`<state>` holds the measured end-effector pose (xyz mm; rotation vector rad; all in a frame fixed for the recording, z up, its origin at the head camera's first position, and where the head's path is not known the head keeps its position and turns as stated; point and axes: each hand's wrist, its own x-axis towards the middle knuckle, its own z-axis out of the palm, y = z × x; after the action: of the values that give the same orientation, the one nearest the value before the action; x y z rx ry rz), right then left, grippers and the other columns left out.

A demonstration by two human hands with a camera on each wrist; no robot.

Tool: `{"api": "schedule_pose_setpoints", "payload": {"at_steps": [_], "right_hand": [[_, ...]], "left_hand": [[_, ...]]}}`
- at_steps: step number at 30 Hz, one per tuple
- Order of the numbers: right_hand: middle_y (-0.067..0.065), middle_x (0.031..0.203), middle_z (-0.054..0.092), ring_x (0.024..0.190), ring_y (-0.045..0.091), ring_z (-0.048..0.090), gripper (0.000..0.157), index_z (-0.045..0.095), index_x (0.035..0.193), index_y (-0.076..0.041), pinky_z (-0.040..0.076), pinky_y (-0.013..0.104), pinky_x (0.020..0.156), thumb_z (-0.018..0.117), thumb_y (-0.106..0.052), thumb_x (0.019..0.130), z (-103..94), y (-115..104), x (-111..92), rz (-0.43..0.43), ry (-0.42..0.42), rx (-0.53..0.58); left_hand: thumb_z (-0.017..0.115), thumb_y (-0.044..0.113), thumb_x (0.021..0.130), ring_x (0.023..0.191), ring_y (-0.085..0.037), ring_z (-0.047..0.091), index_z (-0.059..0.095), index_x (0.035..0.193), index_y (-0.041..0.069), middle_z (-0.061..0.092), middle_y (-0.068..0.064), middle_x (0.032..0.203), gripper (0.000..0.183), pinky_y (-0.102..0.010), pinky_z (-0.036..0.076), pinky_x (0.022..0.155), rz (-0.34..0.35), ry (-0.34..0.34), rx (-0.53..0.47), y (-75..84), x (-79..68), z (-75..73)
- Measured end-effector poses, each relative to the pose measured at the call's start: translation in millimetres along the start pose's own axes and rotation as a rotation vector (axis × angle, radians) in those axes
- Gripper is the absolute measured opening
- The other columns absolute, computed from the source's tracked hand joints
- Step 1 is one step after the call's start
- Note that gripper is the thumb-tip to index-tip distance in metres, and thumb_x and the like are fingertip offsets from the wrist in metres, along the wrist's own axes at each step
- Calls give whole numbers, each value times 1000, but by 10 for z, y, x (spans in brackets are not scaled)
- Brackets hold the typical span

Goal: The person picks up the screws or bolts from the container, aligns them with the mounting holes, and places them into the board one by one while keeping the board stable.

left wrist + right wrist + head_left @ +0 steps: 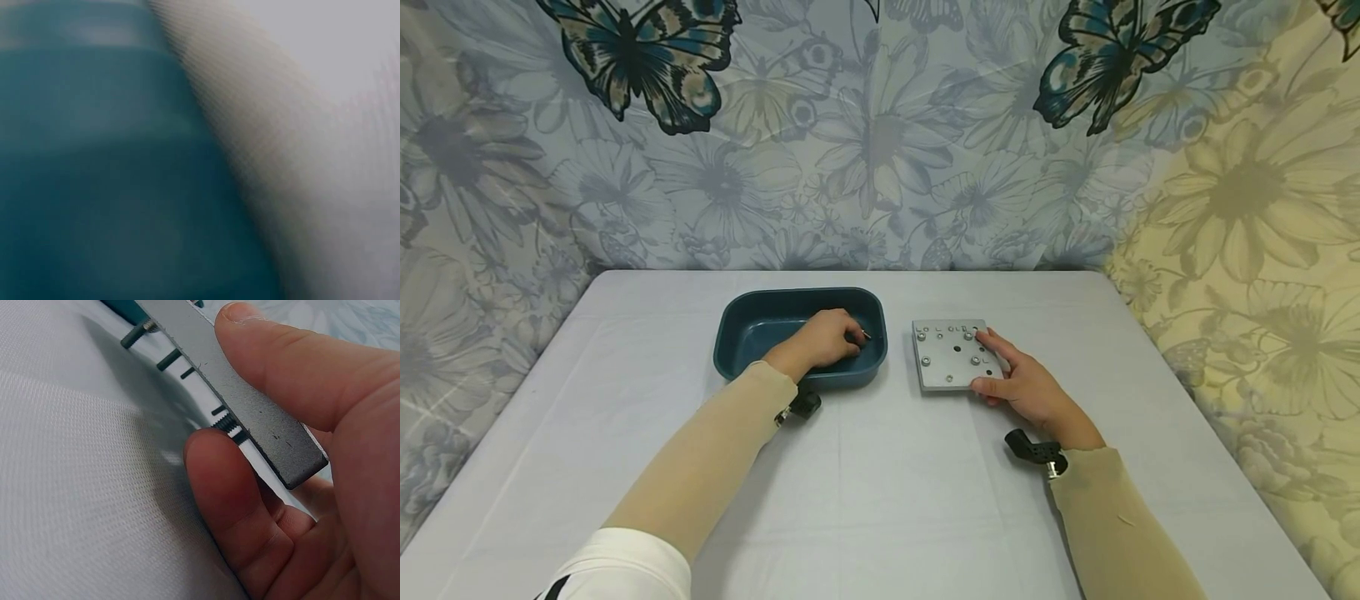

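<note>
Two hands busy: right hand (1033, 392) grips the metal plate (942, 365) right of the bin (850, 380), left hand (825, 340) pinches some small bit (867, 335) inside it. Probably part-picking; next calls for careful lift-out imo.

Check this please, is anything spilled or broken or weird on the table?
Nothing looks spilled or broken. One slightly odd thing: screw ends poke unevenly from under the metal block in the right hand, so it probably wouldn't sit flat on the table.
</note>
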<state>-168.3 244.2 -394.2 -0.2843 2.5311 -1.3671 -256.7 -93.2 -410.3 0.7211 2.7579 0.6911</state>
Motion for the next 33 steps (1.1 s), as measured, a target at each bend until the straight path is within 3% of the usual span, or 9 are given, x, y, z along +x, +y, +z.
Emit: {"api": "schedule_pose_setpoints", "payload": {"at_steps": [3,9,15,19,24,28,33], "right_hand": [[7,165,14,68,27,64,88,30,158,-11,34,31,95,81,-26,87,-1,-16,-11,2,-2,-3],[8,165,14,68,28,64,87,32,157,-10,29,40,101,81,-23,87,10,-12,-6,2,2,3],[8,165,13,68,29,64,87,31,157,-10,29,42,101,81,-22,87,14,65,35,2,0,5],[2,165,12,67,27,64,91,30,158,-17,31,36,99,82,-28,85,10,236,109,5,6,9],[-5,165,13,68,26,64,94,32,158,-24,46,24,82,85,-34,81,1,372,157,-2,8,59],[8,159,30,70,27,64,95,32,158,-25,52,27,69,86,-29,80,-9,395,152,1,4,147],[18,147,43,72,26,64,97,30,158,-28,54,29,70,86,-26,80,-31,406,141,26,0,179]], "left_hand": [[72,15,92,105,-20,61,77,107,14,69,0,112,15,-36,48,92,-25,-17,-99,2,-16,-26],[68,12,93,92,-18,64,75,113,9,71,-2,107,21,-34,52,80,-127,-8,-418,13,-77,-120],[63,11,99,90,-25,65,69,120,0,66,-14,106,24,-36,55,81,-238,-1,-728,24,-106,-197],[57,13,103,92,-29,65,63,124,-2,64,-18,106,26,-37,56,80,-296,29,-873,33,-114,-238],[55,12,104,88,-24,66,60,123,-5,63,-19,114,26,-32,56,78,-295,100,-1012,36,-116,-272],[55,7,103,85,-21,67,60,122,-6,63,-21,116,24,-31,56,79,-262,142,-1115,37,-112,-280],[56,4,102,89,-25,69,61,125,-5,65,-21,113,25,-32,57,79,-219,153,-1185,88,-118,-286]]}}
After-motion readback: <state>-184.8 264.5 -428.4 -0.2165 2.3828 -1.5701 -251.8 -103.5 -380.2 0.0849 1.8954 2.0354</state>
